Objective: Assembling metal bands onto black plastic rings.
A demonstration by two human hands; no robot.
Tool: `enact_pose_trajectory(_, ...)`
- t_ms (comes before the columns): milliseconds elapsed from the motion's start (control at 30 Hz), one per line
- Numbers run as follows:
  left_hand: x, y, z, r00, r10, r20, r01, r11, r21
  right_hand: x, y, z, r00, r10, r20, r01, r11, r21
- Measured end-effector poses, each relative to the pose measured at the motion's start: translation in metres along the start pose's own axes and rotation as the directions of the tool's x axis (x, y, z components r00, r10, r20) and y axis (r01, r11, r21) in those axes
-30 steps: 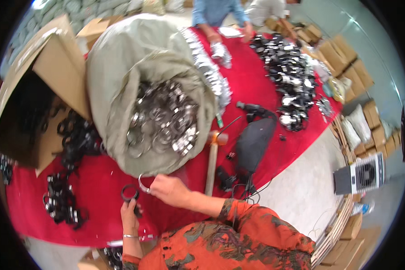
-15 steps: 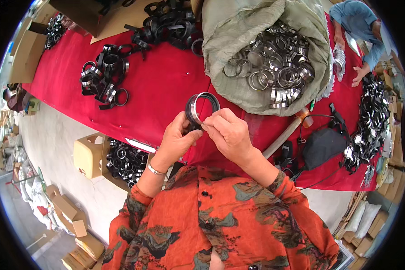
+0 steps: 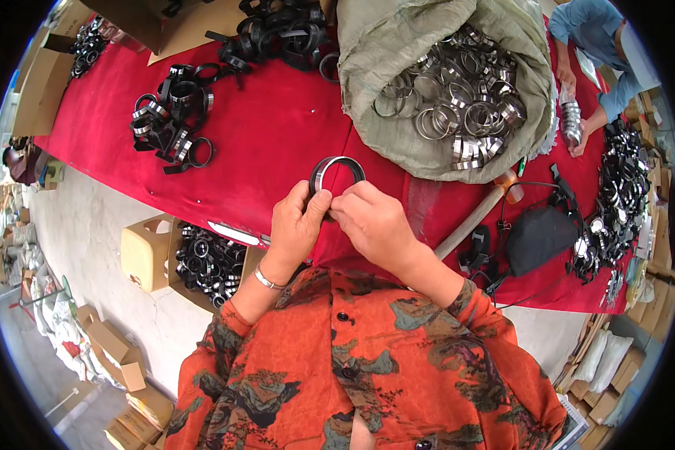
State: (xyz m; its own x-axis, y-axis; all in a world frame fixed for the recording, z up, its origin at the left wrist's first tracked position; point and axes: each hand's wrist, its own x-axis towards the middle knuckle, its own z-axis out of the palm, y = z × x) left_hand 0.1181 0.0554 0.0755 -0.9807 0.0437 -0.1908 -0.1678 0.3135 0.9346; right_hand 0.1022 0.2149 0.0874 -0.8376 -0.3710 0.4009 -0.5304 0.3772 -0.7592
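Observation:
Between my hands, over the red-covered table's near edge, is a ring-shaped clamp [image 3: 320, 172], a shiny metal band with a black rubber ring. My left hand [image 3: 296, 225] grips its left lower side, with the thumb pressed on the band. On the lower right, my right hand [image 3: 375, 225] pinches the same ring with bent fingers. The fingertips hide the ring's lower part. Beyond the hands stands an open woven sack [image 3: 367, 146] holding many loose metal rings [image 3: 457, 97]. A heap of black-and-metal clamps [image 3: 176, 120] lies to the left.
More black clamps [image 3: 285, 37] lie at the back. A mallet [image 3: 472, 217] and a black pouch [image 3: 541, 241] with a cord lie to the right, near another clamp pile [image 3: 619, 202]. A box of clamps [image 3: 206, 262] sits below left. A co-worker [image 3: 596, 37] handles stacked rings at far right.
My hands have turned the clamp slightly, and my left thumb has come up onto its band. The co-worker's hands have closed in on the stack of rings.

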Motion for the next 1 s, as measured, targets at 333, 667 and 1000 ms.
enact_pose_trajectory(333,-0.010,0.011,-0.008,0.995,-0.052,0.084,0.084,0.893,-0.442,0.016,0.014,-0.025,0.762,0.543,0.354,-0.630,0.492,0.601)
enact_pose_trajectory(667,-0.003,-0.009,-0.017,0.968,-0.247,0.039,0.239,0.867,-0.437,0.019,0.040,0.012,0.646,0.583,0.493,-0.716,0.239,0.656)
enact_pose_trajectory(1000,0.002,-0.059,-0.042,0.874,-0.472,0.114,0.452,0.704,-0.548,-0.009,0.044,0.074,0.646,0.468,0.603,-0.695,0.034,0.719)
